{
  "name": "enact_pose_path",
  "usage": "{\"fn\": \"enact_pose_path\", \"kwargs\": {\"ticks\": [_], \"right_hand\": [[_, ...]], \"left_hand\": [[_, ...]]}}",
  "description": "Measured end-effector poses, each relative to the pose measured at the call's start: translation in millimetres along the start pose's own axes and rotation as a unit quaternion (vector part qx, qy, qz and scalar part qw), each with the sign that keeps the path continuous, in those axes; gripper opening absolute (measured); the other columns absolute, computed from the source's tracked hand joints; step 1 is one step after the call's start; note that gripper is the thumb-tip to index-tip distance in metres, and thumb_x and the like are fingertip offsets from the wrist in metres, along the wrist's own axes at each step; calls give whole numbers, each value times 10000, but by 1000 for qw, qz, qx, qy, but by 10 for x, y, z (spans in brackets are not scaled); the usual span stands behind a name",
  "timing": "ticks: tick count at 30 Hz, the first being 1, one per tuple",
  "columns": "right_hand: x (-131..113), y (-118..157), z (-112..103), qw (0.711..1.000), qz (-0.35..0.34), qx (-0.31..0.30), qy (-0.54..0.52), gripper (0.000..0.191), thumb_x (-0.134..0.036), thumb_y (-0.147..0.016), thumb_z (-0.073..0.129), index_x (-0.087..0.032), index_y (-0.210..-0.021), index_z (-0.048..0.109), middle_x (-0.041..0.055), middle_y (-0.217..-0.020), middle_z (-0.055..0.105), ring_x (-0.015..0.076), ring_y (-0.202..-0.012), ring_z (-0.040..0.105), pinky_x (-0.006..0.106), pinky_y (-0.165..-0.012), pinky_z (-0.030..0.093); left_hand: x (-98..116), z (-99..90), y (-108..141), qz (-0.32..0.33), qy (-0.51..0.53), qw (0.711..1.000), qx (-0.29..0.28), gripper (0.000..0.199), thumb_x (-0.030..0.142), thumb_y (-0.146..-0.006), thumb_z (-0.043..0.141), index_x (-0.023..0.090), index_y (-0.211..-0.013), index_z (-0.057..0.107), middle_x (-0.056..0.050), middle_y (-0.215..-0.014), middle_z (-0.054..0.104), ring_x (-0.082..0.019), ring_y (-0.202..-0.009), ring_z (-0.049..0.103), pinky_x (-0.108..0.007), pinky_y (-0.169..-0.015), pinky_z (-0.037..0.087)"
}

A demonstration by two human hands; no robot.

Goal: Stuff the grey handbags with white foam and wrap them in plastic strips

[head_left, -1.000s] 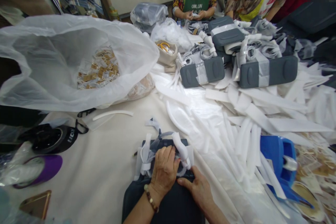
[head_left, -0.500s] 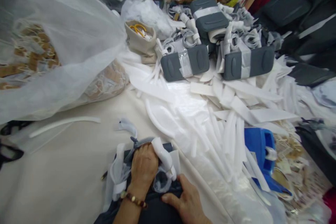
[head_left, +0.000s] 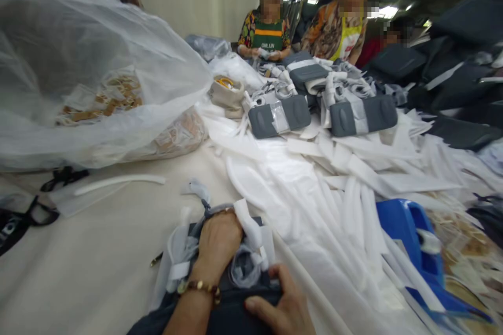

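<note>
A dark blue-grey bag lies at the bottom centre, with white-wrapped straps and a clear plastic-covered ring on it. My left hand, a beaded bracelet at its wrist, reaches into the top of the bag between the wrapped straps; its fingertips are hidden. At the bag's right side, my right hand holds the edge, thumb on the front and fingers behind. A strap end in clear plastic sticks up beyond the bag.
White foam strips cover the middle and right. A blue tape dispenser stands at the right. Wrapped grey bags sit farther back. A big clear plastic sack fills the left. Two people stand across the table.
The view has tilted up, showing more of the people and the room behind. Both hands stay at the bag in nearly the same pose.
</note>
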State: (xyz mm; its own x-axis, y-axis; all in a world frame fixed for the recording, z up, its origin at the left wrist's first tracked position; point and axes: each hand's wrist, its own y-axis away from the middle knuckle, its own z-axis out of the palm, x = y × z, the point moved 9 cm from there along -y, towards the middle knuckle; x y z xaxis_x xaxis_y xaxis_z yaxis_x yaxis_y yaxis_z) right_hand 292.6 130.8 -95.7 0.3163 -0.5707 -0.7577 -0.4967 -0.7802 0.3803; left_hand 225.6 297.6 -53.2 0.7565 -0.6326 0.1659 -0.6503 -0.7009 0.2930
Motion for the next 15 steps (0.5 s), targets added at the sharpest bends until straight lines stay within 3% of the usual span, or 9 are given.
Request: {"fn": "enact_pose_path", "kwargs": {"ticks": [3,6,11,15], "right_hand": [[-170,45,-108,1000,-1,-11,-11,428,-406,-555,768,-206,-850,531,5,-773,650,216,-761,591,271,-654,395],[-200,233,-197,1000,-12,-17,-4,461,-339,-506,806,-200,-840,520,3,-769,637,225,-786,586,268,-647,372],[38,714,-155,998,-38,-44,10,489,-330,-484,815,-204,-846,513,12,-782,650,240,-796,603,274,-659,368],[143,971,-72,998,-57,-33,14,484,-348,-509,808,-202,-876,529,36,-814,680,258,-826,627,284,-690,394]], "left_hand": [[55,-56,129,9,-6,1000,19,301,117,-846,378,91,-954,658,-179,-974,669,-260,-926,641,-355,-814,480],[138,-63,418,0,-17,999,30,299,118,-841,384,84,-949,661,-196,-969,672,-260,-910,655,-343,-784,493],[293,80,1028,-16,-15,999,40,308,120,-830,378,90,-952,659,-191,-946,684,-256,-839,676,-331,-719,512],[362,163,1237,0,9,998,55,315,134,-830,382,128,-990,654,-152,-994,688,-235,-922,658,-315,-801,488]]}}
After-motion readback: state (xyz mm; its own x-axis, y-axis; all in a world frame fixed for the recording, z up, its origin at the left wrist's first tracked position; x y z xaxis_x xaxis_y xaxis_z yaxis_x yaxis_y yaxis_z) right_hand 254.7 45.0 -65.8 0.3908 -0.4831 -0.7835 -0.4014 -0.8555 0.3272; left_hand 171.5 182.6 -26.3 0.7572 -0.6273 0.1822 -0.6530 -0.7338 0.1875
